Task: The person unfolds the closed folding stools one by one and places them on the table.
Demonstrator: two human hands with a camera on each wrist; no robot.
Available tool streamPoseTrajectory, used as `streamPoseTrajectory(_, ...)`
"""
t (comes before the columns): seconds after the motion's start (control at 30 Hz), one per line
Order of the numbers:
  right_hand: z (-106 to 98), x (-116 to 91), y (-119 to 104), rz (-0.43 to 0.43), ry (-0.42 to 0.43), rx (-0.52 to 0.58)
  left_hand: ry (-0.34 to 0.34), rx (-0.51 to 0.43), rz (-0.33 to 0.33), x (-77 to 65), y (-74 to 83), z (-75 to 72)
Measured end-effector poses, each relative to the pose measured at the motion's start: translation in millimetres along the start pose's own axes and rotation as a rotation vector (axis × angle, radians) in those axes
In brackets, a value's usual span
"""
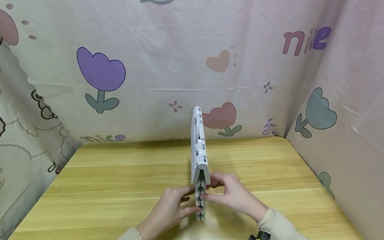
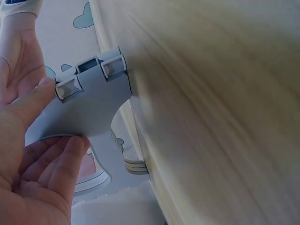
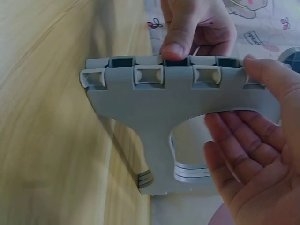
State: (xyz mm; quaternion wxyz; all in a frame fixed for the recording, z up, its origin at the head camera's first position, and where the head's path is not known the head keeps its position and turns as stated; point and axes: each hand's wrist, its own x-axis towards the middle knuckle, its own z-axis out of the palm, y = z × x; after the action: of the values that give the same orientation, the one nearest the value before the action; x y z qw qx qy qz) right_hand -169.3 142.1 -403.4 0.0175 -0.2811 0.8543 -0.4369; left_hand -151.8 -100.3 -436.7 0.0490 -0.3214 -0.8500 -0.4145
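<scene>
A folding stool (image 1: 198, 152) of white and grey plastic stands folded flat and upright on the table, its narrow edge toward me. My left hand (image 1: 170, 208) holds its near edge from the left. In the left wrist view, that hand's thumb lies at the hinge knuckles, and its fingers reach the cut-out of the grey panel (image 2: 93, 105). From the right, my right hand (image 1: 235, 194) grips the same edge. The right wrist view has its thumb on the hinged edge (image 3: 150, 75), fingers curled at the rounded opening.
The wooden table (image 1: 123, 178) runs back to a patterned cloth (image 1: 163, 63) hanging behind it. More cloth hangs along the left and right sides. A black device (image 1: 259, 238) with a yellow mark sits at the right wrist.
</scene>
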Motion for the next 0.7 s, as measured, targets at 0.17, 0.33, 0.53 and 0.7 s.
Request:
streamPoseTrajectory(0.17,0.9,-1.4,-0.4,-0.005,0.02,-0.029,0.001,0.018,0.007,-0.2,-0.3,-0.9)
streamPoseTrajectory(0.33,0.1,-3.9,1.8,-0.03,0.032,-0.059,-0.011,0.016,0.008,-0.7,0.2,-2.7)
streamPoseTrajectory(0.53,-1.3,-6.0,6.5,-0.067,0.036,-0.075,-0.015,0.012,0.001,-3.6,-1.7,-7.0)
streamPoseTrajectory(0.7,-2.5,-6.7,7.1,-0.073,0.028,-0.09,-0.009,0.004,0.011,-6.6,-4.2,-10.3)
